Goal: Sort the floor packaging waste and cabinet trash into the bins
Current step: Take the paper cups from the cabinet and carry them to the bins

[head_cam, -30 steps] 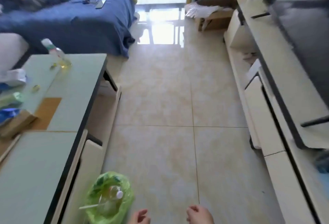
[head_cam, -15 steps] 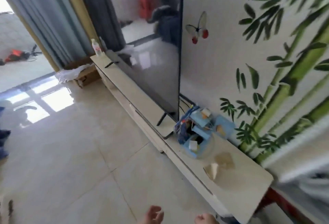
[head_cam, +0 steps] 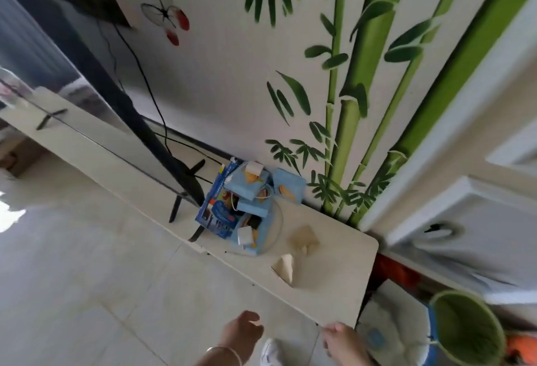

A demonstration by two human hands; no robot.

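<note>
A heap of blue packaging boxes (head_cam: 241, 205) with white cables lies on the white TV cabinet (head_cam: 334, 278), just right of the TV foot. Two crumpled beige papers (head_cam: 286, 269) lie on the cabinet top nearer me. A green bin (head_cam: 465, 333) with a bag liner stands on the floor past the cabinet's right end. My left hand (head_cam: 241, 333), with a bangle on the wrist, hangs low in front of the cabinet with curled fingers and holds nothing. My right hand (head_cam: 341, 342) is at the cabinet's near corner, fingers loosely apart and empty.
A large TV (head_cam: 96, 109) on black feet fills the cabinet's left part, with cables behind it. A white bag or cushion (head_cam: 392, 325) lies between cabinet and bin. A white door (head_cam: 465, 191) stands at the right. Tiled floor (head_cam: 87, 278) lies to the left.
My view has swung right, from the room's floor and the green-lined bin by the low table to the TV cabinet's right end. Both hands stay low and empty.
</note>
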